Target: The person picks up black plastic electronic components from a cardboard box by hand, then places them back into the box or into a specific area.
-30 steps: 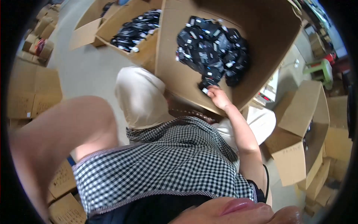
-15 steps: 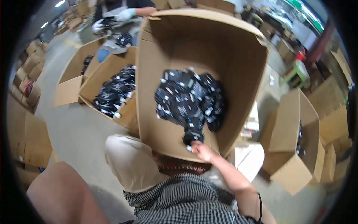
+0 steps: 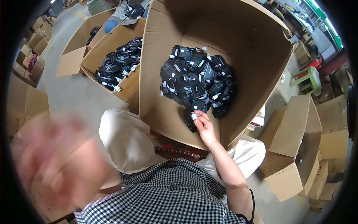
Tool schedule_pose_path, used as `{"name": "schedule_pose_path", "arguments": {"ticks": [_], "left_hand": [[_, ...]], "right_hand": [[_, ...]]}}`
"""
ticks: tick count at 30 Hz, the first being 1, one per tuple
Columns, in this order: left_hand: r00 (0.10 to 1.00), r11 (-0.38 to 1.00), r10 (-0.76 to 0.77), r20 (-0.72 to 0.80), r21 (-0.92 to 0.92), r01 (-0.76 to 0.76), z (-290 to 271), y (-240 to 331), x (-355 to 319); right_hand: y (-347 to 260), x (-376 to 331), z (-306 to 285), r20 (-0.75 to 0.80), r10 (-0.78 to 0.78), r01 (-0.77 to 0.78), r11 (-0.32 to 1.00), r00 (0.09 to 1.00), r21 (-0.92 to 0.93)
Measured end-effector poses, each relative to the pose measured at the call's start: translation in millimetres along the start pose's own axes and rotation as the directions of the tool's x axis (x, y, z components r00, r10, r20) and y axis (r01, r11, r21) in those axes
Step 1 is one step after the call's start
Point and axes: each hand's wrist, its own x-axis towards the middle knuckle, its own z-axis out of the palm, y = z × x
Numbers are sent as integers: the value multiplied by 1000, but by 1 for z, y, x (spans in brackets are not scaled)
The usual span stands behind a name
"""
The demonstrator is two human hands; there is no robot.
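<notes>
The right hand has its thumb and fingers closed on a white plug, a pinch that suits so small a part. Just beside the fingertips, a black unit stands on edge in the big box, near its close wall; the plug probably belongs to it, though the join is hidden. The left hand is raised over at the left and so blurred that I cannot tell whether its fingers are apart or together.

Past the unit lies a pile of similar ones, heaped loosely, wires and plugs mixed through. The box's near edge sits between the knees, its mouth toward the person, presumably to keep the pile in easy reach. Against its left side stands a smaller box with more units; to the right, an open carton and a green stool.
</notes>
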Motion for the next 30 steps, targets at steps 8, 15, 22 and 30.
{"name": "schedule_pose_path", "arguments": {"ticks": [8, 15, 22, 30], "left_hand": [[574, 173, -801, -169, 852, 493, -113, -133, -202], [93, 188, -981, 169, 731, 656, -132, -155, -259], [59, 90, -996, 73, 574, 814, -136, -159, -245], [262, 129, -965, -22, 829, 544, -137, -156, -243]], "right_hand": [[-26, -52, 18, -165, 627, 16, 236, 761, 972], [-19, -102, 14, 136, 712, -576, 423, 689, 699], [-14, -104, 0, 185, 521, -509, 592, 833, 625], [-52, -83, -17, -34, 386, -346, 782, 922, -518]]}}
